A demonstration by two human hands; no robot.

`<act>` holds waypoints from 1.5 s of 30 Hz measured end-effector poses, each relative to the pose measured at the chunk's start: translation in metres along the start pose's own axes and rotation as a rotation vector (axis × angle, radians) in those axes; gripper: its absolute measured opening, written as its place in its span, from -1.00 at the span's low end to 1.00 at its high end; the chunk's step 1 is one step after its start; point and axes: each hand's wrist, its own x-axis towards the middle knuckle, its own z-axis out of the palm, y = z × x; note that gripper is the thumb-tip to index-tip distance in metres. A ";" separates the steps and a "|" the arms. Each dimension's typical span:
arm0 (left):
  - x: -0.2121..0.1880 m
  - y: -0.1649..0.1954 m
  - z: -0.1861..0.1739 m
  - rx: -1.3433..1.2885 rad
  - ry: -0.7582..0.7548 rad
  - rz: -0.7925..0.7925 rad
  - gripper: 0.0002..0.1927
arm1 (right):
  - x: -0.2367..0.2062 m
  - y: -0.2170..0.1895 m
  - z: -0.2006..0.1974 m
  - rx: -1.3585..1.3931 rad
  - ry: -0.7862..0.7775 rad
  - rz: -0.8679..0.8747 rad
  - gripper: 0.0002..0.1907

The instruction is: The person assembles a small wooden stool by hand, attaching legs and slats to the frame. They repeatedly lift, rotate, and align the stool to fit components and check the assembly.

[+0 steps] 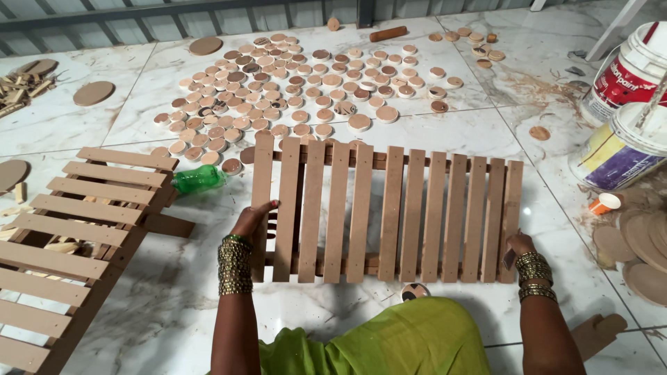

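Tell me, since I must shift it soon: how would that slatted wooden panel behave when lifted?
The slatted panel probably stays stiff, since cross rails tie its slats together. It looks fairly light for its size, with thin slats and open gaps. Lying flat on the floor, it should slide rather than roll. The left hand and right hand rest at its opposite ends.

Glossy white marble floor tiles (104, 125) with grey veins meet a corrugated metal wall (139, 17) under daylight.
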 end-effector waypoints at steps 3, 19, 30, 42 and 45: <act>0.007 0.011 0.003 0.015 0.003 -0.006 -0.30 | 0.002 -0.003 0.002 0.008 0.020 0.050 -0.67; 0.001 0.014 0.002 0.041 -0.097 0.098 -0.28 | 0.001 -0.003 0.003 -0.029 0.001 0.058 -0.70; -0.044 0.004 0.008 -0.097 -0.081 -0.093 -0.18 | -0.028 0.025 -0.006 0.025 -0.107 -0.060 -0.74; -0.095 -0.030 -0.004 -0.104 -0.044 -0.068 -0.21 | -0.049 0.031 -0.003 -0.107 -0.051 -0.052 -0.68; -0.100 -0.030 -0.006 -0.112 -0.026 -0.033 -0.22 | -0.052 0.024 -0.002 -0.058 -0.040 0.026 -0.67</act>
